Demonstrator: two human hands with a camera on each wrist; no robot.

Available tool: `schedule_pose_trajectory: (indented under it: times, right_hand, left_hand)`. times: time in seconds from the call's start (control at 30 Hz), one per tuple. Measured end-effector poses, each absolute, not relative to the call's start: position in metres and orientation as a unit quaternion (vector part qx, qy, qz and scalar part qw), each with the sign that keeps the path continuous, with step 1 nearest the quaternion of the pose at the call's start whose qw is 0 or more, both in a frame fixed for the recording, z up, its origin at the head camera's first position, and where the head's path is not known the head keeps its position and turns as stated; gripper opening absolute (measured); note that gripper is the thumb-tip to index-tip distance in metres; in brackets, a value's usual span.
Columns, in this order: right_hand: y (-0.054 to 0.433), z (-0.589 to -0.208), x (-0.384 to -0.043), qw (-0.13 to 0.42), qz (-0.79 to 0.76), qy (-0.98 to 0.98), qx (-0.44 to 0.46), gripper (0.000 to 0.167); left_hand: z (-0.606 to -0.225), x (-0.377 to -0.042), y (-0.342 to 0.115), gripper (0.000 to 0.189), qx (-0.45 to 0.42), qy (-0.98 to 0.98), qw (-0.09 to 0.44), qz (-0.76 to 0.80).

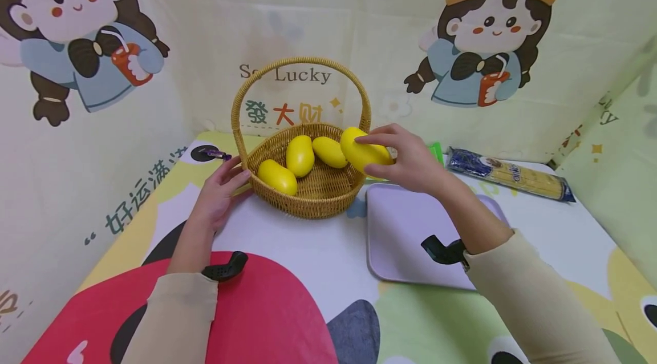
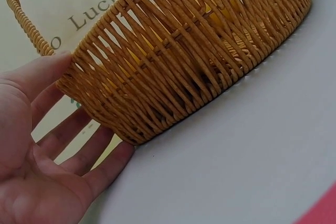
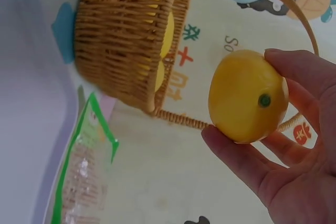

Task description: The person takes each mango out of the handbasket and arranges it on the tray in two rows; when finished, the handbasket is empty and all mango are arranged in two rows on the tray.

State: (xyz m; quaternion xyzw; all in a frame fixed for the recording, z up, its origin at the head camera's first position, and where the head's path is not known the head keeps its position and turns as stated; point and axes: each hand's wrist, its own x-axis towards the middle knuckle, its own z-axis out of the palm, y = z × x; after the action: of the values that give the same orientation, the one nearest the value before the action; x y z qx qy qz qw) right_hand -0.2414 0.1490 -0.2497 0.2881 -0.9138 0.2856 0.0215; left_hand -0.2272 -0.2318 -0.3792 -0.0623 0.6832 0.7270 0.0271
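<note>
My right hand (image 1: 414,160) pinches a yellow mango (image 1: 357,150) between thumb and fingers above the right rim of a wicker basket (image 1: 313,208). In the right wrist view a small green stem spot marks the end of this mango (image 3: 239,90). Inside the basket lie three more mangoes, one mango (image 1: 277,177) at the left, another mango (image 1: 300,156) in the middle and a third mango (image 1: 328,151) towards the back. At the basket's left end, my left hand (image 1: 219,190) rests with its thumb at the rim and extended fingers against the outer side (image 2: 84,150).
A lilac tray (image 1: 405,233) lies right of the basket. Behind it are a green-edged clear packet (image 3: 86,166) and a blue-ended pack of noodles (image 1: 510,174). Left of the basket is a small purple item (image 1: 218,154). The tall basket handle (image 1: 303,60) arches overhead.
</note>
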Motion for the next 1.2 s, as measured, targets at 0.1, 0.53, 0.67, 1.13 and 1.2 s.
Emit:
schedule_pose_trajectory:
  times: [0.1, 0.53, 0.67, 1.13, 1.2]
  right_hand:
    - [0.158, -0.252, -0.238, 0.024, 0.282, -0.918, 0.279, 0.049]
    - [0.191, -0.285, -0.226, 0.022, 0.251, -0.938, 0.237, 0.049]
    - [0.194, -0.295, -0.228, 0.001, 0.247, -0.942, 0.227, 0.048]
    - [0.198, -0.327, -0.235, -0.038, 0.244, -0.94, 0.234, 0.051]
    - [0.198, -0.329, -0.235, -0.044, 0.247, -0.939, 0.234, 0.05]
  left_hand:
    - [-0.38, -0.227, -0.232, 0.068, -0.063, 0.684, 0.027, 0.726]
    - [-0.38, -0.228, -0.23, 0.067, -0.068, 0.679, 0.021, 0.731]
    - [-0.381, -0.228, -0.231, 0.066, -0.067, 0.677, 0.02, 0.733]
    - [-0.381, -0.228, -0.231, 0.067, -0.079, 0.676, 0.023, 0.733]
    - [-0.381, -0.228, -0.231, 0.067, -0.078, 0.676, 0.023, 0.732]
